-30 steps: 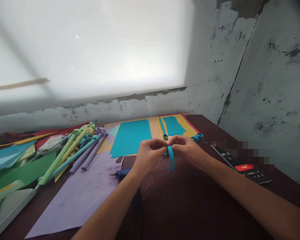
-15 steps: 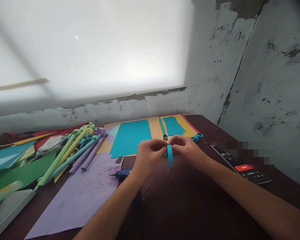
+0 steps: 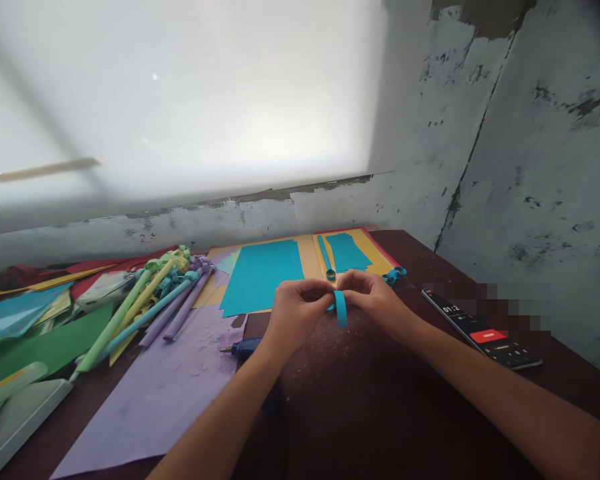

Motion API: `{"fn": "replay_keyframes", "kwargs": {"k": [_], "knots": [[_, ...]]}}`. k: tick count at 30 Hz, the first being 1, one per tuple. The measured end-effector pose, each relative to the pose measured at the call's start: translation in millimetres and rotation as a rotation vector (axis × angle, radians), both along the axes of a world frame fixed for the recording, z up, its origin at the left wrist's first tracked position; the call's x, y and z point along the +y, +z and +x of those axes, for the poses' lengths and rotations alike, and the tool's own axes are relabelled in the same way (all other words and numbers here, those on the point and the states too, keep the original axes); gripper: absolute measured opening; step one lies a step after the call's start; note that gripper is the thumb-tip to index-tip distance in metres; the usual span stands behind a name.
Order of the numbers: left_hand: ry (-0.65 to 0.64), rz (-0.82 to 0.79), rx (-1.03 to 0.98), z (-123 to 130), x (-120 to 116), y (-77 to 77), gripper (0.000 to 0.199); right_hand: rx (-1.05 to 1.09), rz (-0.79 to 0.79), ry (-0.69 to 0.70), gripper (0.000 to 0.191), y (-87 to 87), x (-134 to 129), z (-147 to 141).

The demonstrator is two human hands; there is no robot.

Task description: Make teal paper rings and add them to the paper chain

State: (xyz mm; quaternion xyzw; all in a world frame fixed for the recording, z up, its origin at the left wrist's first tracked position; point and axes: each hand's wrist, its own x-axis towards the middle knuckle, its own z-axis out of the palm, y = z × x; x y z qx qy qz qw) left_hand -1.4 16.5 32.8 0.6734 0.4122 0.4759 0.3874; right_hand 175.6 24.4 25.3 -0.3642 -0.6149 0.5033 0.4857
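A narrow blue paper strip (image 3: 341,311) curls downward between my two hands, over the dark table. My left hand (image 3: 303,308) pinches it from the left with thumb and fingers. From the right, my right hand (image 3: 373,300) pinches the same strip, fingertips close to the left ones. The strip's upper part is hidden by my fingers. Just beyond my hands lie a rolled blue paper tube (image 3: 325,257) and small blue curled paper loops (image 3: 395,275). Blue paper sheets (image 3: 263,277) lie behind my left hand.
A glue gun (image 3: 245,348) rests on a purple sheet (image 3: 150,400) beside my left forearm. Paper tubes with curled tops (image 3: 125,313) are heaped at the left among coloured papers. A phone (image 3: 480,330) lies right of my right forearm. A wall stands behind the table.
The strip's hanging curl has risen slightly and looks tighter. Both hands keep their pinch in nearly the same place.
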Motion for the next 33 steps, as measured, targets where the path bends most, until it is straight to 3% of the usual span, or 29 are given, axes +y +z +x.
{"fn": "replay_keyframes", "kwargs": {"k": [14,20,26,33], "knots": [[0.025,0.014,0.063,0.2,-1.1,-0.4,0.015,-0.045,0.022,-0.027,0.011,-0.3,0.1,0.6],[0.089,0.076,0.113,2.8,-3.1,0.5,0.014,-0.032,-0.044,-0.009,0.013,-0.2,0.9,1.1],[0.036,0.010,0.083,0.6,-1.1,0.7,0.015,-0.022,0.016,-0.004,0.009,-4.4,2.7,1.1],[0.040,0.019,0.052,1.2,-1.8,-0.3,0.011,0.002,-0.038,0.038,0.014,-3.2,2.8,1.5]]}}
